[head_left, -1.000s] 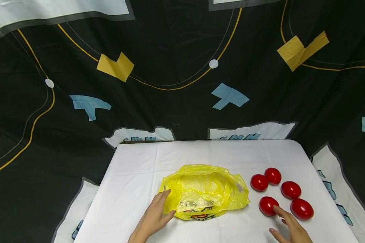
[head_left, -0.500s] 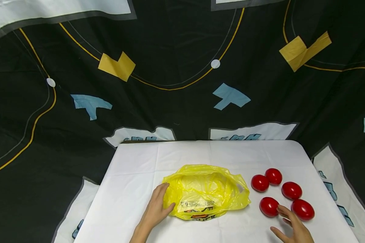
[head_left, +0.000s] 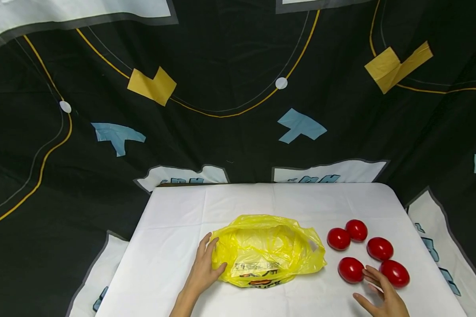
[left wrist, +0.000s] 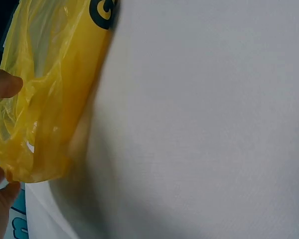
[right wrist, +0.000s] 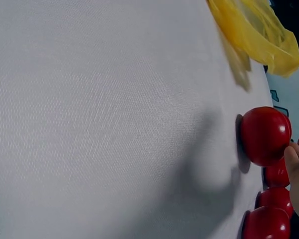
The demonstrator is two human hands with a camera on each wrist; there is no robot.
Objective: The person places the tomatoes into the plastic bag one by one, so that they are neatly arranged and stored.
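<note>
Backdrop (head_left: pixel 226 147): black fabric, behind the table (head_left: pixel 174 211).
Gold patches (head_left: pixel 152 90): two, along yellow lines (head_left: pixel 219 116).
White discs (head_left: pixel 281 83): two, on the same lines.

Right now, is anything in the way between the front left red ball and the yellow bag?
Nothing visible: only white cloth lies between that red ball and the yellow bag. The right hand is on the ball's other side.

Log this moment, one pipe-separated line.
left hand: at left edge of yellow bag | right hand: beside front-left red object, not gripping | bag: mouth open, on white table | red objects: five, right of bag
</note>
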